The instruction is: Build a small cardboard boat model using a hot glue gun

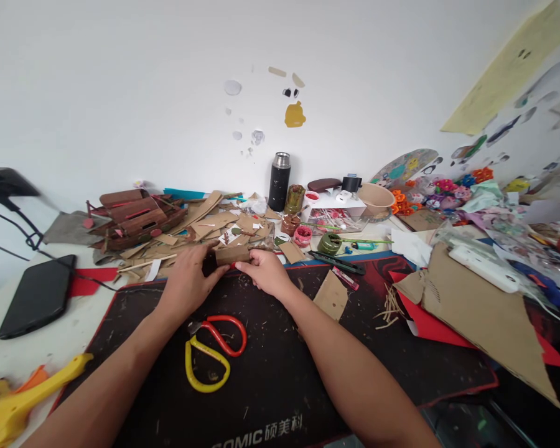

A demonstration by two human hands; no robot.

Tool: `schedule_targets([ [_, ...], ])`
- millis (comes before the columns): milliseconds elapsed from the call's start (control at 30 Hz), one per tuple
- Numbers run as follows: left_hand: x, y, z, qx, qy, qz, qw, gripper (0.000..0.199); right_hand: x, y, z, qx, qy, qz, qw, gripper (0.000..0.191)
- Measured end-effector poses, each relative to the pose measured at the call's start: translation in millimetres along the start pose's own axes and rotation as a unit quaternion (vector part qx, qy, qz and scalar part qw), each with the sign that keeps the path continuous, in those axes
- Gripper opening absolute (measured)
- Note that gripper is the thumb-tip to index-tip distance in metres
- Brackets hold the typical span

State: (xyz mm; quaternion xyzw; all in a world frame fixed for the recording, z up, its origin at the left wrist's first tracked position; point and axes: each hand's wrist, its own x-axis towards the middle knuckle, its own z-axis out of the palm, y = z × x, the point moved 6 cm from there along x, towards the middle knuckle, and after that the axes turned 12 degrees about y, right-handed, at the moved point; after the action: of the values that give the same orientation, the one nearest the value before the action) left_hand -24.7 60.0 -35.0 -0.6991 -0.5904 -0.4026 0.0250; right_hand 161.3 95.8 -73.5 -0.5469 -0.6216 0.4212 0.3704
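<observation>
A small folded piece of brown cardboard [232, 254] is held up between my two hands, just above the far part of the dark mat. My left hand [189, 272] closes on its left end with thumb and fingers. At the opposite end, my right hand [267, 272] pinches it, with a bit of red showing by the thumb. Below my left hand lies a pair of scissors [216, 351] with one red and one yellow handle loop; their blades are mostly hidden by my left wrist. A flat cardboard offcut [331, 295] rests beside my right forearm.
Behind my hands are cardboard scraps [214, 224], a brown model boat [140, 218], a black flask [279, 183] and paint jars [329, 244]. A black tablet-like device [40, 295] lies left; a large cardboard sheet [480, 311] lies right. The mat [270, 379] covers the middle.
</observation>
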Motion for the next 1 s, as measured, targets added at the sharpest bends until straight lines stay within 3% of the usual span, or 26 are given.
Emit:
schedule_targets([
  [533,0,0,2.6,0.012,-0.007,0.007,1.000,0.051,-2,-3,0,-0.009,0.008,-0.003,1.000,0.023],
  [733,0,-2,2.6,0.021,-0.005,0.001,1.000,0.049,-6,-5,2,0.055,0.007,0.003,0.998,0.014],
  [1000,0,-7,-2.1,-0.009,0.002,-0.030,1.000,0.054,-5,5,-7,0.128,0.043,0.013,0.991,0.025],
])
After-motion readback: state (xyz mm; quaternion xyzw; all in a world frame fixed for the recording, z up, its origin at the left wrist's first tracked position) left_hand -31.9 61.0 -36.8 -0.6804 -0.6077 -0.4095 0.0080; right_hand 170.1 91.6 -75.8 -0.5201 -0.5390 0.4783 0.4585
